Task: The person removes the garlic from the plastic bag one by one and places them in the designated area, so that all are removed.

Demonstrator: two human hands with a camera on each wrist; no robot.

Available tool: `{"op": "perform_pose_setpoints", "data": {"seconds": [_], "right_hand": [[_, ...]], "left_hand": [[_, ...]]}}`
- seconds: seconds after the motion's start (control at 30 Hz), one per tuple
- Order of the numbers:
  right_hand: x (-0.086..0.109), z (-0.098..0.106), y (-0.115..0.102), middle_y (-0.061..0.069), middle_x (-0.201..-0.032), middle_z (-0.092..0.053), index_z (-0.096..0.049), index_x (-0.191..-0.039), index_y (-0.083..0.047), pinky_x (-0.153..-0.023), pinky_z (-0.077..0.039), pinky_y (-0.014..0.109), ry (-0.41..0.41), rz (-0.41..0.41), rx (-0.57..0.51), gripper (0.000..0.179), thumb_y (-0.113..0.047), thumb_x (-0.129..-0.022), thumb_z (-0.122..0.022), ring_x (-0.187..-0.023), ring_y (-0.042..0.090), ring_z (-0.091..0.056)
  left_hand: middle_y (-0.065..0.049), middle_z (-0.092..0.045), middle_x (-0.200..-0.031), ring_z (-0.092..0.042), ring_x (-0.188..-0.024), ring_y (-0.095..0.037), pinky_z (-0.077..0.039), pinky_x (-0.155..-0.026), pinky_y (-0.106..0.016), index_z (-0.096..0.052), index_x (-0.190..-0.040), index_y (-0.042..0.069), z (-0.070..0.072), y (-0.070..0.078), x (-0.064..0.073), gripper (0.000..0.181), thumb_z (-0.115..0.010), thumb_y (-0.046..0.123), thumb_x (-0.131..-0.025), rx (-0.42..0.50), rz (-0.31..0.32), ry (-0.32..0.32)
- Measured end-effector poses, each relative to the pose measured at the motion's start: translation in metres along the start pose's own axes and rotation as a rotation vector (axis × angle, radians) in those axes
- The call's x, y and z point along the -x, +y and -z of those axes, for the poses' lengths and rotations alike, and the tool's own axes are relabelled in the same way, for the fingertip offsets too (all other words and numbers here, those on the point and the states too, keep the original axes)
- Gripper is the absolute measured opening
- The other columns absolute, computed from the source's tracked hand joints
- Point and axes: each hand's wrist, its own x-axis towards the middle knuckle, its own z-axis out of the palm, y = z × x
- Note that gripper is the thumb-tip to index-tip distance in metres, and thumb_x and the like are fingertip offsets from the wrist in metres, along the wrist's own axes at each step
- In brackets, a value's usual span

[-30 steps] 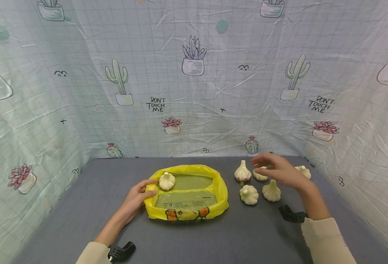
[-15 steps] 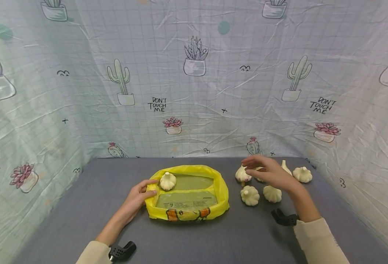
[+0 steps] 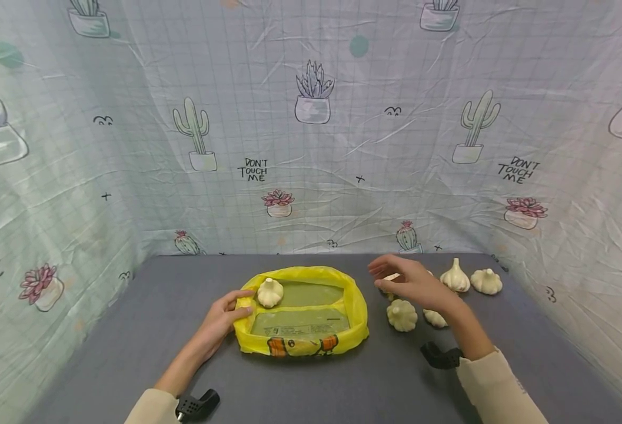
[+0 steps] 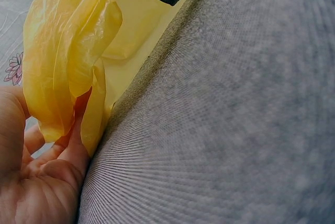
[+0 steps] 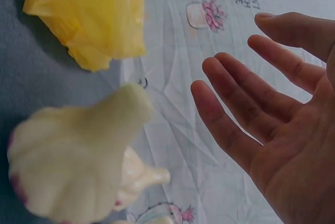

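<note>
A yellow plastic bag (image 3: 311, 347) lies with its mouth spread wide on the grey tabletop. Inside it, at the left end, sits one garlic bulb (image 3: 270, 292). My left hand (image 3: 216, 323) holds the bag's left rim between thumb and fingers; the left wrist view shows the yellow plastic (image 4: 55, 67) bunched there. My right hand (image 3: 416, 284) hovers over the loose bulbs right of the bag, fingers spread and holding nothing. It partly hides the bulbs under it. In the right wrist view a large garlic bulb (image 5: 68, 161) is apart from the fingertips (image 5: 201, 90).
Loose garlic bulbs lie on the right: one in front (image 3: 402, 315), a half-covered bulb (image 3: 435, 318), an upright bulb (image 3: 455, 278) and a far-right bulb (image 3: 486, 281). A cactus-printed curtain (image 3: 311, 153) encloses the table (image 3: 311, 394) at the back and sides.
My right hand has moved left over the bulbs, revealing those farther right and covering those nearer the bag. My left hand stays on the bag's rim.
</note>
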Motion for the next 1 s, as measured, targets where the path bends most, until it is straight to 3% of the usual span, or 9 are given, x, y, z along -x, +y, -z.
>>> {"op": "perform_pose_setpoints", "data": {"seconds": [0.13,0.27,0.43,0.6,0.77,1.0], "right_hand": [[-0.006,-0.006,-0.006,0.01,-0.133,-0.067,-0.06,-0.137,-0.014,-0.094,-0.057,0.045,-0.015,0.024,0.009,0.034,-0.021,-0.104,-0.064,-0.118,0.029,-0.066],[-0.016,-0.01,-0.012,0.008,-0.134,-0.067,-0.061,-0.137,-0.017,-0.097,-0.055,0.051,-0.024,0.03,0.01,0.034,-0.024,-0.104,-0.064,-0.118,0.027,-0.065],[-0.032,-0.015,-0.018,0.005,-0.137,-0.065,-0.06,-0.138,-0.021,-0.107,-0.049,0.055,-0.064,0.007,-0.044,0.034,-0.028,-0.104,-0.063,-0.124,0.027,-0.063],[-0.048,-0.022,-0.027,0.005,-0.137,-0.065,-0.061,-0.137,-0.021,-0.107,-0.05,0.051,-0.112,-0.003,-0.092,0.033,-0.027,-0.104,-0.063,-0.125,0.026,-0.063],[-0.068,-0.028,-0.035,0.009,-0.135,-0.067,-0.061,-0.137,-0.016,-0.102,-0.054,0.047,-0.176,0.028,-0.097,0.034,-0.025,-0.104,-0.064,-0.124,0.028,-0.065],[-0.09,-0.039,-0.046,0.008,-0.138,-0.065,-0.059,-0.14,-0.018,-0.102,-0.054,0.045,-0.261,0.005,-0.097,0.036,-0.024,-0.105,-0.062,-0.127,0.026,-0.063]], "left_hand": [[-0.021,-0.036,-0.162,-0.066,-0.109,-0.019,-0.059,-0.085,-0.032,-0.048,-0.151,0.007,0.0,0.001,0.0,0.05,-0.062,0.017,-0.104,-0.005,0.001,0.002],[-0.019,-0.03,-0.165,-0.065,-0.11,-0.018,-0.059,-0.085,-0.032,-0.049,-0.151,0.007,0.0,0.003,-0.001,0.05,-0.062,0.017,-0.104,-0.003,-0.002,0.005],[-0.02,-0.03,-0.165,-0.064,-0.112,-0.022,-0.059,-0.085,-0.032,-0.049,-0.151,0.006,0.0,0.004,-0.002,0.049,-0.061,0.015,-0.104,-0.004,0.001,0.006],[-0.019,-0.027,-0.167,-0.063,-0.116,-0.024,-0.059,-0.086,-0.033,-0.049,-0.151,0.007,-0.001,0.002,-0.002,0.049,-0.061,0.017,-0.104,-0.009,0.002,0.004],[-0.02,-0.033,-0.164,-0.064,-0.113,-0.024,-0.059,-0.085,-0.033,-0.05,-0.15,0.007,-0.001,0.001,-0.001,0.049,-0.062,0.016,-0.104,-0.001,0.0,0.009],[-0.021,-0.039,-0.16,-0.066,-0.11,-0.022,-0.059,-0.084,-0.032,-0.049,-0.151,0.007,0.0,-0.001,0.0,0.05,-0.062,0.017,-0.104,0.009,0.001,0.007]]}}
